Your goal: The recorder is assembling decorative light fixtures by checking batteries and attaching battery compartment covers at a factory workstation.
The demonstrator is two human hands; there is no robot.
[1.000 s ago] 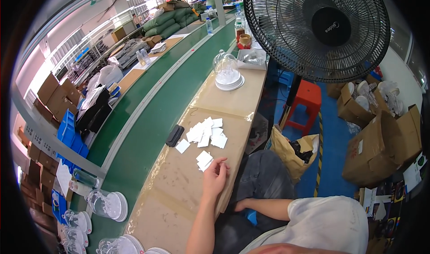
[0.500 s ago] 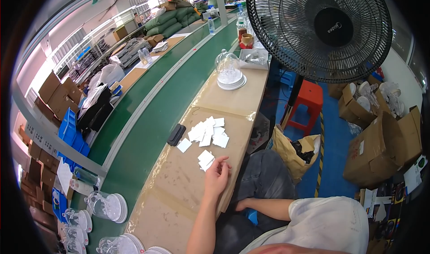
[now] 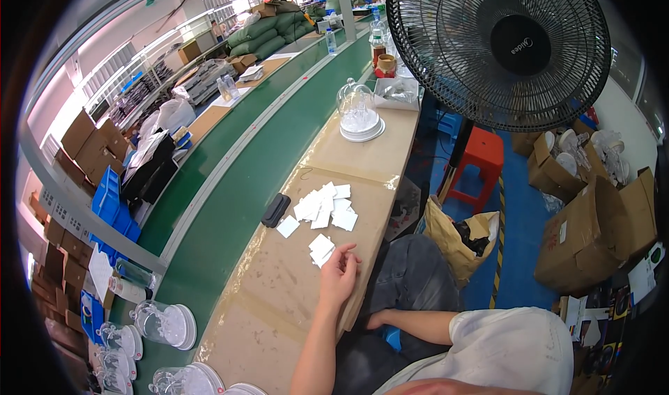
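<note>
My left hand (image 3: pixel 339 273) rests near the edge of the brown-covered table (image 3: pixel 272 311). Its fingers are loosely bent and apart, with nothing visible in them. Just beyond the fingertips lies a small stack of white square pieces (image 3: pixel 321 246), and farther off is a loose heap of similar white squares (image 3: pixel 324 205). One single white square (image 3: pixel 287 226) sits apart, beside a dark oblong block (image 3: pixel 276 210). My right hand (image 3: pixel 376 319) is down at my lap, its fingers hidden by my legs. A bit of blue material (image 3: pixel 392 338) shows close by it.
A clear dome on a white round base (image 3: pixel 361 127) stands at the table's far end, by a white tray (image 3: pixel 396 94). More domes (image 3: pixel 166 323) line the green conveyor (image 3: pixel 209 235) at left. A large black fan (image 3: pixel 502 50), red stool (image 3: pixel 481 161), paper bag (image 3: pixel 446 238) and cartons (image 3: pixel 582 235) are at right.
</note>
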